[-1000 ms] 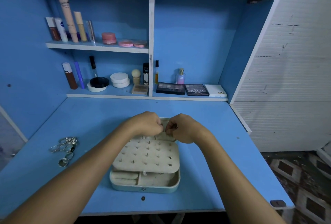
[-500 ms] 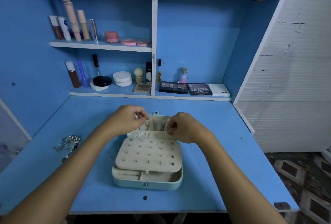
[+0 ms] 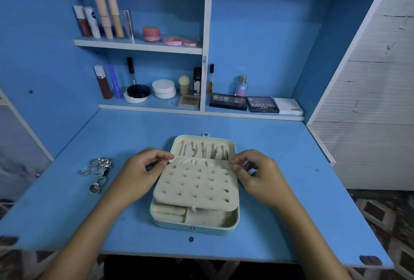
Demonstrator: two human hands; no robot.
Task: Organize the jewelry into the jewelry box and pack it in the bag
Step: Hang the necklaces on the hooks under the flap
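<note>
While the jewelry box [image 3: 194, 219] lay open at the centre of the blue desk [image 3: 280, 149], both hands worked at its far hinge line. The left hand [image 3: 136, 175], at 9 o'clock of the box, had its fingers curled, thumb and forefinger pinching the left end of the gathered cream pocket [image 3: 199, 162] along the base of the lid [image 3: 202, 146]. The right hand [image 3: 257, 176], at 3 o'clock, was likewise curled, its fingertips [image 3: 234, 161] nipping the right end of the same pocket; whether they gripped the fabric or merely pressed it could not be settled from this angle. Necklaces [image 3: 202, 149] hung in a row inside the lid at 12 o'clock. An earring panel [image 3: 196, 184] studded with posts lay over the tray, the near compartments showing at 6 o'clock. A cluster of rings [image 3: 97, 171] lay on the desk at 9 o'clock, well apart from the box and beyond the left hand.
</note>
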